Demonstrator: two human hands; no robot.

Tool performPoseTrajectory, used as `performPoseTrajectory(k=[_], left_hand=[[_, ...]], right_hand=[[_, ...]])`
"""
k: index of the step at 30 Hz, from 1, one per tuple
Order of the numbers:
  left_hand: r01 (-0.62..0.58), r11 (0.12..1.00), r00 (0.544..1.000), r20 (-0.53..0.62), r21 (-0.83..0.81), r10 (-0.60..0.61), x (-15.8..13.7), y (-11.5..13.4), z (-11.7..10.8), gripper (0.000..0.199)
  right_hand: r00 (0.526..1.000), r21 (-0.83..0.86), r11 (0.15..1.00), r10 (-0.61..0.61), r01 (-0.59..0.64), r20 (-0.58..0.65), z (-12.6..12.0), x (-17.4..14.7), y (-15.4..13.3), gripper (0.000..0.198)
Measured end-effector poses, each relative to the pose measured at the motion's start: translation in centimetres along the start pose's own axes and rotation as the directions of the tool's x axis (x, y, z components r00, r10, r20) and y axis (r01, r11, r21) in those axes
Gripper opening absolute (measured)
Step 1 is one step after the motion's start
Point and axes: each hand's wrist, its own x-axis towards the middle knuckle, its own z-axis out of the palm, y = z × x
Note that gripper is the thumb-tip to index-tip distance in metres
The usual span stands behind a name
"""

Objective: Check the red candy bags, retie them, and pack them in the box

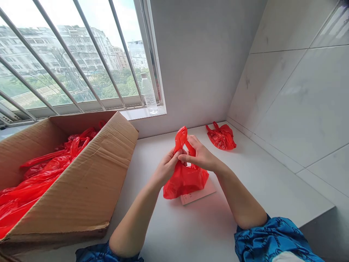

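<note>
Fingers (178,154) of the left hand (165,169) and right hand (200,154) pinch the handles of a red bag (185,178), held just above a white card (197,194) on the counter (191,233). A knotted red bag (221,136) lies farther back; a cardboard box (81,189) of red bags stands to the left

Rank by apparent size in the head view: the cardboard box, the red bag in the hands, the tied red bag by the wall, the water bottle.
1. cardboard box, nearest the camera
2. red bag in both hands
3. tied red bag and water bottle: look similar, farther off, unranked
</note>
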Motion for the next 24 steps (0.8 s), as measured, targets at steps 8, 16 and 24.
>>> performPoseTrajectory(k=[8,16,24], left_hand=[[0.111,0.99,0.99,0.074,0.083,-0.117,0.1,0.0,-0.3,0.026],[0.283,0.884,0.957,0.162,-0.371,-0.239,0.8,-0.2,-1.3,0.014],[0.186,0.937,0.983,0.058,-0.295,-0.176,0.7,0.1,-0.8,0.031]], right_hand=[[0.978,0.469,0.876,0.182,-0.116,-0.098,1.5,0.7,0.9,0.038],[0.99,0.512,0.847,0.125,-0.141,0.066,-0.2,0.4,0.8,0.028],[0.994,-0.075,0.996,-0.049,0.056,0.1,-1.9,-0.7,0.5,0.019]])
